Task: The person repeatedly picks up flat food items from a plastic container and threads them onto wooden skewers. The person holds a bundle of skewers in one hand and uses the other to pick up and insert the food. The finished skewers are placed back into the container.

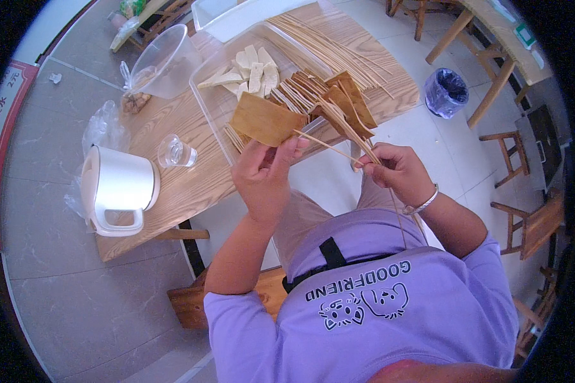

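My left hand (268,165) grips the lower edge of a flat brown sheet, apparently dried tofu (267,118). Between it and my right hand (388,167) runs a thin wooden skewer (330,147), its tip at the sheet's right edge. My right hand also holds a bunch of skewers, with brown sheets threaded on their far ends (347,107). Behind the hands, a clear plastic tray (206,112) holds a row of brown sheets (299,91) and pale cut pieces (256,72). Many loose skewers (335,48) lie beyond its right side.
A white kettle (122,177) and a clear cup of water (176,152) stand on the wooden table (187,191) at left. A clear tub (165,62) and a knotted plastic bag (135,98) are behind them. A lined bin (445,93) is on the floor at right.
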The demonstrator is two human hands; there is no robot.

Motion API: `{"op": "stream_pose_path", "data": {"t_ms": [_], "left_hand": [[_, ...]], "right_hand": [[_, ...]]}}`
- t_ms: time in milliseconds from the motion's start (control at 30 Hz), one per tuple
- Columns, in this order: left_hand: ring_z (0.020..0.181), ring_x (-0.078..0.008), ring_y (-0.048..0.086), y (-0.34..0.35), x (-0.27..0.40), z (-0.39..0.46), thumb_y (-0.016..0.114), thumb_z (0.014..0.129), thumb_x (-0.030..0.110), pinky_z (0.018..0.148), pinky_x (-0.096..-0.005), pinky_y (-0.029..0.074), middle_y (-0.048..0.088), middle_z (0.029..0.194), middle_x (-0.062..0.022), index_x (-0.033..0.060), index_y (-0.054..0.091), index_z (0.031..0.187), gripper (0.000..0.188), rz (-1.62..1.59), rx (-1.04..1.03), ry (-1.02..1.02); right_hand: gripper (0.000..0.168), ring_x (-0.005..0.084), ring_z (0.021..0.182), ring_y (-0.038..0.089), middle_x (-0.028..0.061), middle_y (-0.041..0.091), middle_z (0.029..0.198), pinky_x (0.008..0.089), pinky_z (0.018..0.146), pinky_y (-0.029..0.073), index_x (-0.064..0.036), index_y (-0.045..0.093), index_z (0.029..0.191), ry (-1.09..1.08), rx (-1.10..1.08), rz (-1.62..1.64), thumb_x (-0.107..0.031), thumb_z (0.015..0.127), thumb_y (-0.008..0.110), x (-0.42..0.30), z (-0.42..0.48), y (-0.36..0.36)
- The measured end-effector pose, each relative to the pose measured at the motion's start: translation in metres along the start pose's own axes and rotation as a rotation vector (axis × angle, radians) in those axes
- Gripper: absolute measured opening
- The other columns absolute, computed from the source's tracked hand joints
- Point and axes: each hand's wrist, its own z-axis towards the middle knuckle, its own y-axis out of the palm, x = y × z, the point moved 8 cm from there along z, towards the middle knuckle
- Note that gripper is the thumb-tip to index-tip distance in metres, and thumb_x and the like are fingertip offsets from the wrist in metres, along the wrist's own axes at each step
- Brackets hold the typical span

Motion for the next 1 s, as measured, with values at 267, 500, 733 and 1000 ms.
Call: {"op": "stream_pose_path", "data": {"t_ms": [267,500,733,1000], "left_hand": [[0.064,-0.0075,0.054,0.015,-0.004,-0.014,0.056,0.074,0.004,0.055,-0.0170,0.043,0.058,0.076,-0.0063,-0.0031,0.056,0.082,0.011,-0.007,0.011,0.092],[0.074,-0.0083,0.049,-0.001,-0.002,-0.021,0.056,0.074,0.006,0.063,-0.0186,0.040,0.051,0.085,-0.0058,-0.0031,0.053,0.086,0.016,0.085,0.081,0.240],[0.062,-0.0058,0.047,-0.007,-0.018,-0.022,0.052,0.077,0.009,0.045,-0.0168,0.036,0.052,0.080,-0.0036,0.0024,0.048,0.091,0.017,-0.344,0.162,-0.154],[0.048,-0.0060,0.044,-0.012,-0.013,-0.015,0.051,0.078,0.007,0.041,-0.0178,0.034,0.053,0.066,-0.0030,0.0016,0.049,0.087,0.011,-0.479,0.150,-0.179]], "right_hand": [[0.010,0.0035,0.046,0.038,-0.0028,0.045,0.052,0.0183,0.042,0.030,-0.004,0.060,0.079,0.014,0.019,-0.015,-0.011,0.074,0.057,0.000,-0.001,-0.001],[0.009,0.0056,0.050,0.042,-0.0001,0.049,0.059,0.0201,0.045,0.033,-0.004,0.061,0.078,-0.037,0.053,-0.121,-0.011,0.072,0.059,-0.003,-0.003,-0.008],[0.007,0.0071,0.052,0.044,0.0025,0.050,0.062,0.0211,0.047,0.034,-0.004,0.061,0.076,-0.073,0.033,-0.160,-0.010,0.071,0.060,-0.007,-0.005,-0.007],[0.007,0.0088,0.051,0.044,0.0026,0.049,0.062,0.0221,0.046,0.034,-0.005,0.061,0.076,-0.160,-0.085,-0.128,-0.008,0.071,0.059,-0.014,-0.008,0.001]]}}
